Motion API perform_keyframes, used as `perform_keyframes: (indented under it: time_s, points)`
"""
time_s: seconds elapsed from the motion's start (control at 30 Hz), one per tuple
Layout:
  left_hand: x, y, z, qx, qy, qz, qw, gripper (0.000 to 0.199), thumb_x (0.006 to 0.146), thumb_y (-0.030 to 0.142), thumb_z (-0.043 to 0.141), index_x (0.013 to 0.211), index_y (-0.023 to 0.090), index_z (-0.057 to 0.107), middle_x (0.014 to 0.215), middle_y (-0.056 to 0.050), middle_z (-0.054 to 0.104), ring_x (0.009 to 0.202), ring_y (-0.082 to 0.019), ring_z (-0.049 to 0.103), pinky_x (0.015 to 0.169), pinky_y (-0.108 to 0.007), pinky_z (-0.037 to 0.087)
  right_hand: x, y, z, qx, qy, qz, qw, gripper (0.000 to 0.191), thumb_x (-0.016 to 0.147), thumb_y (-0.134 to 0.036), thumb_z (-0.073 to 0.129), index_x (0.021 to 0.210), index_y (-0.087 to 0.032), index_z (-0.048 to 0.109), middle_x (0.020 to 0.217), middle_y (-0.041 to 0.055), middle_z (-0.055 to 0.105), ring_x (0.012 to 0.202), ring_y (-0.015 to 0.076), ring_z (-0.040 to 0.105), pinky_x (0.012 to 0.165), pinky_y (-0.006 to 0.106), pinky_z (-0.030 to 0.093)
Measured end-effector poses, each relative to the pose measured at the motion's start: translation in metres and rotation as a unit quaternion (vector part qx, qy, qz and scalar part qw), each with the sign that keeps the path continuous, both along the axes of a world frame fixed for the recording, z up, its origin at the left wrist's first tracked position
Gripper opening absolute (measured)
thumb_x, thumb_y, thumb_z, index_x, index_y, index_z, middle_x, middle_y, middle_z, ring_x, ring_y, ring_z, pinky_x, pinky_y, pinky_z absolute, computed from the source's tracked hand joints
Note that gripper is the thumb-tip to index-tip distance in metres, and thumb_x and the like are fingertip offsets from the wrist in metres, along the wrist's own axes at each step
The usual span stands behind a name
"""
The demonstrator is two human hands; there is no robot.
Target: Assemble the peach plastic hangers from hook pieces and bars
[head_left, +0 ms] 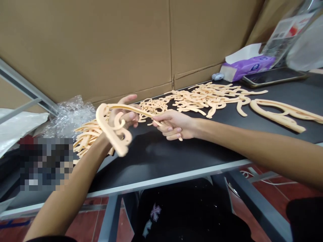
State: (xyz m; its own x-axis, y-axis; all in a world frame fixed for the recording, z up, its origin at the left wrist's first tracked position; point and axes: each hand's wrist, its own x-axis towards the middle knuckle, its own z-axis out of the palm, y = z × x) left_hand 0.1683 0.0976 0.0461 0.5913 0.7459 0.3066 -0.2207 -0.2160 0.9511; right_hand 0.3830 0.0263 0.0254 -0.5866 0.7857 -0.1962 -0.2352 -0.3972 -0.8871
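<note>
We are looking down across a long black table [156,158] with a pale metal edge, a brown cardboard wall [85,43] standing behind it and a red tiled floor [267,191] showing below. Dark printed clothing [186,215] is filling the bottom of the view. Peach moulded strips are lying in a wide tangled heap [207,99] along the table, and a second heap [88,136] is sitting partly behind our left forearm, so we are not seeing all of it. A large loose peach piece [282,114] is lying at the right, running out of frame.

Above our hands, we are holding a peach moulded strip [131,110] in the air over the table. Our right hand [174,126] is closed, pinching the strip between thumb and fingers. Our left hand [123,112] is half open with its fingers curling, but the strip's wide, blurred, hooked end is covering much of it, so we cannot tell whether it has hold.

Further back, a purple tissue pack [248,65] and a phone [274,76] are lying near the corner. A pixelated patch [45,164] is hiding whatever is at the left.
</note>
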Motion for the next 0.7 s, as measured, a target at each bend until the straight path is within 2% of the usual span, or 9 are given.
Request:
perform_keyframes:
  time_s: [0.1,0.17,0.23,0.3,0.4,0.47,0.53,0.6,0.7]
  points:
    - [-0.005,0.002,0.008,-0.048,-0.051,0.025,0.997,0.057,0.070,0.059,0.089,0.112,0.026,0.071,0.100,-0.003,0.073,0.072,-0.013,0.064,0.056,-0.023,0.053,0.002,0.002,0.000,0.006,-0.011,-0.024,1.000,0.031,0.109,-0.026,0.031,0.082,-0.021,0.046,0.041,-0.0093,0.037,0.032,0.0053,0.010,0.027,0.014,0.021]
    - [-0.010,0.006,0.012,-0.083,-0.068,0.059,0.993,0.052,0.080,0.072,0.075,0.103,0.025,0.073,0.099,-0.004,0.073,0.071,-0.014,0.064,0.058,-0.026,0.055,0.001,0.001,0.000,0.005,-0.018,-0.005,1.000,0.033,0.110,-0.027,0.032,0.081,-0.020,0.047,0.041,-0.0092,0.036,0.031,0.0052,0.010,0.027,0.015,0.021]
    - [-0.015,0.013,0.012,-0.112,-0.072,0.097,0.986,0.054,0.083,0.077,0.067,0.097,0.025,0.073,0.095,-0.005,0.073,0.067,-0.014,0.063,0.056,-0.027,0.054,0.000,-0.001,0.000,-0.001,-0.025,0.026,0.999,0.035,0.110,-0.027,0.031,0.079,-0.020,0.048,0.041,-0.0090,0.036,0.031,0.0051,0.011,0.027,0.015,0.021]
    - [-0.019,0.021,0.011,-0.136,-0.075,0.130,0.979,0.048,0.083,0.072,0.071,0.093,0.025,0.073,0.090,-0.005,0.072,0.063,-0.012,0.060,0.054,-0.026,0.052,-0.002,-0.003,-0.001,-0.008,-0.030,0.043,0.999,0.037,0.110,-0.028,0.031,0.078,-0.020,0.048,0.041,-0.0086,0.037,0.030,0.0049,0.012,0.027,0.015,0.021]
    - [-0.022,0.028,0.010,-0.159,-0.074,0.171,0.969,0.028,0.076,0.044,0.086,0.089,0.024,0.072,0.088,-0.001,0.070,0.061,-0.009,0.057,0.054,-0.023,0.049,-0.003,-0.003,-0.002,-0.017,-0.035,0.038,0.999,0.037,0.110,-0.028,0.033,0.077,-0.019,0.049,0.041,-0.0083,0.038,0.030,0.0049,0.013,0.027,0.015,0.023]
    - [-0.023,0.029,0.012,-0.134,-0.071,0.190,0.970,0.026,0.068,0.024,0.090,0.085,0.023,0.071,0.087,0.002,0.068,0.064,-0.007,0.056,0.054,-0.020,0.048,-0.003,-0.003,-0.002,-0.016,-0.036,0.025,0.999,0.036,0.109,-0.027,0.034,0.077,-0.019,0.049,0.041,-0.0084,0.037,0.030,0.0049,0.012,0.027,0.015,0.023]
    - [-0.024,0.029,0.015,-0.073,-0.071,0.191,0.976,0.031,0.061,0.014,0.090,0.082,0.023,0.070,0.089,0.004,0.067,0.069,-0.007,0.059,0.055,-0.018,0.049,-0.001,-0.002,-0.001,-0.009,-0.035,0.001,0.999,0.035,0.109,-0.026,0.034,0.078,-0.019,0.049,0.040,-0.0088,0.036,0.031,0.0051,0.012,0.027,0.015,0.022]
    - [-0.028,0.029,0.020,0.001,-0.068,0.171,0.983,0.035,0.056,0.011,0.093,0.080,0.023,0.069,0.096,0.005,0.068,0.073,-0.007,0.061,0.057,-0.017,0.051,0.002,-0.001,0.001,0.001,-0.033,-0.030,0.999,0.033,0.108,-0.025,0.034,0.079,-0.020,0.048,0.040,-0.0090,0.036,0.031,0.0052,0.011,0.027,0.015,0.021]
    - [-0.036,0.028,0.026,0.098,-0.024,0.107,0.989,0.039,0.051,0.012,0.096,0.077,0.022,0.069,0.104,0.002,0.069,0.070,-0.008,0.064,0.058,-0.020,0.055,0.007,0.002,0.004,0.013,-0.024,-0.069,0.997,0.030,0.107,-0.023,0.034,0.079,-0.021,0.045,0.041,-0.0095,0.035,0.031,0.0053,0.011,0.027,0.015,0.021]
